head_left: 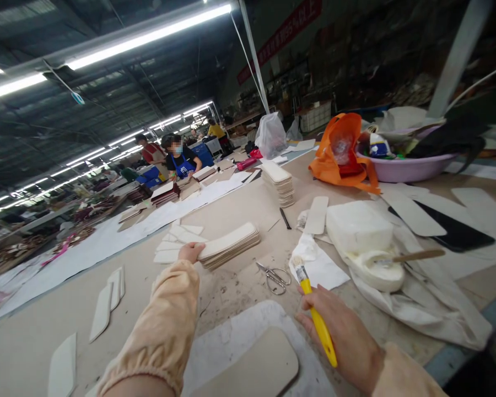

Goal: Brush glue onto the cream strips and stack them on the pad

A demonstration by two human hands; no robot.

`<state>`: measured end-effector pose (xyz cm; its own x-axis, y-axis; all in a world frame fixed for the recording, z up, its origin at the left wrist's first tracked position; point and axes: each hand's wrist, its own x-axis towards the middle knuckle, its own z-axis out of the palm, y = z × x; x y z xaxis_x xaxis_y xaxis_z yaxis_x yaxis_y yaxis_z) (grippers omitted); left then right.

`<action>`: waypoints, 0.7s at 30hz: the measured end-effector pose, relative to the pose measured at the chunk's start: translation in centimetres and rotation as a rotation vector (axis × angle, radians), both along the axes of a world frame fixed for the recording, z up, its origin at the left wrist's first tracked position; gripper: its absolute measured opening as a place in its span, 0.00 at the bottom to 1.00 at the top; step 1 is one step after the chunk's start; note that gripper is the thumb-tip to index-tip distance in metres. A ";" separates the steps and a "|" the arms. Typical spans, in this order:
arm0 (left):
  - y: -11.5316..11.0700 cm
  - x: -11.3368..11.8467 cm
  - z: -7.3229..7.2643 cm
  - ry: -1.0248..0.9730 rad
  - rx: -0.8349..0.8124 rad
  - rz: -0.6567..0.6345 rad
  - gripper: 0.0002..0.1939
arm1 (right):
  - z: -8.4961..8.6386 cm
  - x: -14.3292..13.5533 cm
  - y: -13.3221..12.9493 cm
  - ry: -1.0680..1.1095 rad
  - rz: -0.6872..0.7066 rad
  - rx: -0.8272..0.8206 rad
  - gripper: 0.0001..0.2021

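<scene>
My left hand (pixel 191 252) reaches out to the near-left end of a stack of pale, round-ended panels (pixel 231 242). Its fingers are closed at the top panel's end; the fingertips are partly hidden. In my right hand (pixel 339 325) is a paintbrush (pixel 320 331) with a yellow handle, its bristles pointing up and away. Below, between my arms, a larger pale panel (pixel 252 366) lies on a white sheet (pixel 268 314). Scissors (pixel 276 277) lie between the stack and the brush. Several loose panels (pixel 101 311) are spread on the left.
A white container (pixel 357 226) stands at right beside a glue-smeared opening with a wooden stick (pixel 419 255). Behind are a taller panel stack (pixel 279 182), an orange bag (pixel 339 149) and a purple basin (pixel 413 167). A black phone-like slab (pixel 458 234) lies at right. Co-workers (pixel 183 160) stand farther off.
</scene>
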<state>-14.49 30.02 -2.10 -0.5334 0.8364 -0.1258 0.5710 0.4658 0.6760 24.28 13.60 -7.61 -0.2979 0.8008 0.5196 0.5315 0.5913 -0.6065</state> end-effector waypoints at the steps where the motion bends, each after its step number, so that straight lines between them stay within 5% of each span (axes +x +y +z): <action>1: 0.0 0.2 0.1 0.051 0.018 -0.004 0.16 | 0.1 0.0 0.1 0.004 0.001 0.000 0.04; 6: -0.6 0.7 0.4 0.259 0.114 -0.029 0.16 | 0.8 0.3 0.1 0.022 0.008 -0.016 0.03; 10: -4.5 0.9 0.3 0.333 0.182 -0.105 0.16 | 1.1 0.7 0.0 0.064 0.049 0.035 0.06; 13: -11.0 1.5 0.6 0.343 0.207 -0.165 0.19 | 1.1 0.8 -0.1 0.111 0.099 0.091 0.08; 16: -20.1 2.4 0.4 0.314 0.221 -0.220 0.21 | 1.6 0.9 -0.4 0.169 0.125 0.083 0.08; 18: -26.5 2.2 -0.9 0.320 0.217 -0.310 0.22 | 2.0 1.2 -0.5 0.243 0.094 0.050 0.08; 21: -34.1 -0.2 -5.1 0.389 0.159 -0.465 0.26 | 2.7 2.8 0.2 0.373 -0.060 -0.036 0.14</action>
<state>-14.66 -4.12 -7.17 -0.0907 0.9845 0.1499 0.9079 0.0199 0.4187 27.09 13.78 -4.88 -0.0453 0.8308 0.5548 0.3030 0.5406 -0.7848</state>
